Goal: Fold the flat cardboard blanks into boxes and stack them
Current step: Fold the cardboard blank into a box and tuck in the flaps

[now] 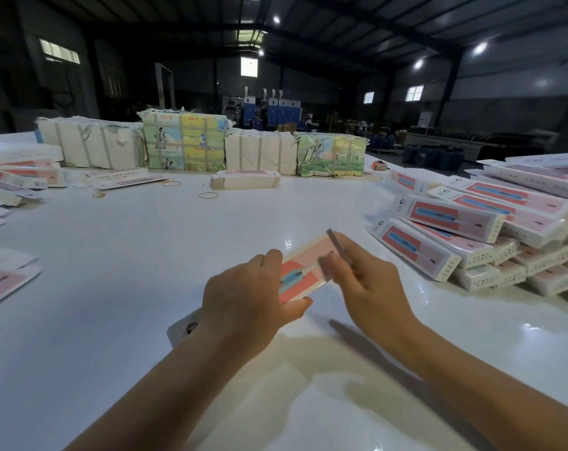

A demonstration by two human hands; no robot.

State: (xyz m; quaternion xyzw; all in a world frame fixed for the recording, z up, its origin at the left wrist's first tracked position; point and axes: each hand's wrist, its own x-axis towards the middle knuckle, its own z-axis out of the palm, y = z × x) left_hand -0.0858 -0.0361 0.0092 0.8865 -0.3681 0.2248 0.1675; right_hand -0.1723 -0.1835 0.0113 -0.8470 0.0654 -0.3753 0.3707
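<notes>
Both hands held one cardboard blank [303, 271] just above the white surface [146, 271]: the left hand [246, 297] gripped its near end, thumb curled under the edge, while the right hand [370, 281] pinched a raised flap on its far side. To the right of the hands lay a stack of folded boxes [477, 236], too many and too overlapped to count. Beyond the hands lay three rubber bands [208, 195], one small pile of flat blanks [245, 180] and four wrapped bundles [185, 141]
</notes>
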